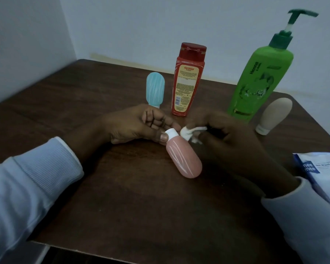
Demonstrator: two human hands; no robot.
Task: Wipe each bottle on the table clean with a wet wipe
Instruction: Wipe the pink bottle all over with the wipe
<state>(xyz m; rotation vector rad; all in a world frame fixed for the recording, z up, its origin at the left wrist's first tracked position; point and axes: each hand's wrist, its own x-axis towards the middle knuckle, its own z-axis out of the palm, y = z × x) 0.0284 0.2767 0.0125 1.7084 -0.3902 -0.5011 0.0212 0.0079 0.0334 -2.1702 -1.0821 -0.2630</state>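
Meanwhile, just in front of the red bottle (188,80), left fingers (163,137) pinch the pink bottle (183,159) by its white cap above the desk (122,197) while right fingers (211,121) clamp a bunched wet wipe (189,132) at its shoulder, where slow turning would likely reach every side.

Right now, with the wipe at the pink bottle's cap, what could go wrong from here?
1. The left hand pinches the pink bottle only at its white cap; pressure from the wipe in the right hand might twist it loose.
2. The red bottle stands upright just behind both hands and could be knocked over.
3. The wipe is bunched small, so it may miss parts of the bottle.
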